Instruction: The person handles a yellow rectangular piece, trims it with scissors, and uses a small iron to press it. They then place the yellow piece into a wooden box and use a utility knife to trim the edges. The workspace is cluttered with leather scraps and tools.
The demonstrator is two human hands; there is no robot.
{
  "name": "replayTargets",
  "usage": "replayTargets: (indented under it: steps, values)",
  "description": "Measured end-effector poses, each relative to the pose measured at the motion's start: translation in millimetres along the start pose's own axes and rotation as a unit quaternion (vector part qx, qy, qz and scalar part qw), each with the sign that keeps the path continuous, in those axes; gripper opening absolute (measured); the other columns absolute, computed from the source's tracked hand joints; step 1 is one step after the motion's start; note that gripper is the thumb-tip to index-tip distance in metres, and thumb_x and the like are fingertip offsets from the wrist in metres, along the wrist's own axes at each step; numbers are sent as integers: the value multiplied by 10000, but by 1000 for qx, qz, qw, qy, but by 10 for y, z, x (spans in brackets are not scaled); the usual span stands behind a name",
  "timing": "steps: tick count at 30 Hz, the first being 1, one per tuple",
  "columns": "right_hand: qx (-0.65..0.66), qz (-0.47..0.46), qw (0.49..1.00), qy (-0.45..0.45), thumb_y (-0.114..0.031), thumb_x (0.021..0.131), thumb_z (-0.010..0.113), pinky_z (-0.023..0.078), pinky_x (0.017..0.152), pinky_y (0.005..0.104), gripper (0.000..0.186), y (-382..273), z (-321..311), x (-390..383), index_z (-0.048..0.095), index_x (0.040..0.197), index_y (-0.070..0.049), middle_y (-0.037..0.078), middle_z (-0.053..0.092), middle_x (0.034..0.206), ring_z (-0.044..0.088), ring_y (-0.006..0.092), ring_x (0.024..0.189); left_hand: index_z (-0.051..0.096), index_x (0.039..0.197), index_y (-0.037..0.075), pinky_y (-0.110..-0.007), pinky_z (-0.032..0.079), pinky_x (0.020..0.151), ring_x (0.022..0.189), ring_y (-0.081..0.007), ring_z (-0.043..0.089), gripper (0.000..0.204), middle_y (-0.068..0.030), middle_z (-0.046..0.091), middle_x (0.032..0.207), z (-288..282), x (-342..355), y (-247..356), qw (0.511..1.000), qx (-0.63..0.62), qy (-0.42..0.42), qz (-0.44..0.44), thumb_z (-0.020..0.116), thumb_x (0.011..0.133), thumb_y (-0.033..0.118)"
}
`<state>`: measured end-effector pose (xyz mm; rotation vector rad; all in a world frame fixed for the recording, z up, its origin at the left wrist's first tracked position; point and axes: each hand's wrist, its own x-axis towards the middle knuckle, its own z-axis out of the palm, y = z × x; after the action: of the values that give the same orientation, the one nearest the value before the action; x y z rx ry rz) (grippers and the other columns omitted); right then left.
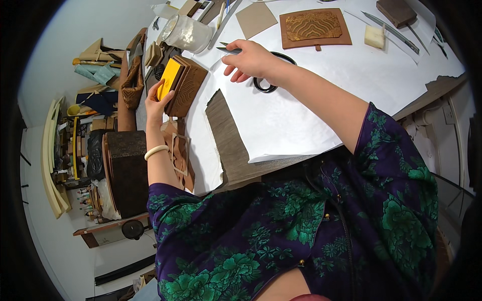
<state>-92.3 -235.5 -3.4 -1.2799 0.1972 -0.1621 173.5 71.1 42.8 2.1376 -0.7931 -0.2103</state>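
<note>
My left hand (158,100) is closed around the edge of a flat yellow block or pack (169,79) at the left side of the table. Against its right side stands a brown leather piece, perhaps a case, with a carved wavy pattern (188,91). Over the white paper, my right hand (249,61) has its thumb and forefinger around the blades of a pair of scissors (259,86). The dark tips poke out to the left, and the black handle loops show behind the wrist. The hand hides the middle of the scissors.
White paper (281,125) covers much of the grey table (228,138). Further back are a glass jar (187,33), a beige square (256,20), a carved leather panel (316,28), a cream block (374,37) and a long blade-like tool (391,33). Leather scraps (178,150) lie near my left forearm.
</note>
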Motion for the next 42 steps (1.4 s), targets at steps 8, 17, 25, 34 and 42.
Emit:
replayTargets:
  steps: [8,17,25,34,42]
  values:
    - [-12,-9,1000,7,-167,933,603,606,659,289,685,8,10,7,352,1519,85,178,726,1000,719,186,756,616,1427,98,-298,513,1032,1196,-161,620,610,-66,623,1381,38,-24,70,1000,-1,4,-13,845,862,103]
    - [-9,-8,1000,7,-184,938,604,605,679,294,681,6,-30,-4,357,1513,83,173,730,998,722,190,763,622,1422,95,-290,501,1033,1190,-155,620,600,-58,631,1362,82,19,76,1000,10,5,-7,846,866,116]
    - [7,-4,1000,-3,-214,949,620,596,692,295,644,-14,40,-3,393,1478,76,177,736,1009,718,193,757,613,1409,50,-257,484,987,1135,-130,624,561,-50,645,1305,73,-216,342,993,-58,83,57,814,886,68]
    - [-372,-231,887,148,-140,875,694,528,896,426,315,162,-38,18,677,1153,7,132,729,1017,673,328,962,559,1434,80,-378,402,1167,1327,-246,539,889,-82,560,1375,874,-897,814,986,7,-41,162,954,676,327]
    - [-547,-221,801,103,-25,791,745,477,1013,429,438,187,-49,-94,649,1219,-4,170,585,1219,540,354,1162,556,1428,78,-428,401,1124,1273,-335,492,926,-155,494,1300,1203,-1065,651,978,79,-48,189,930,665,446]
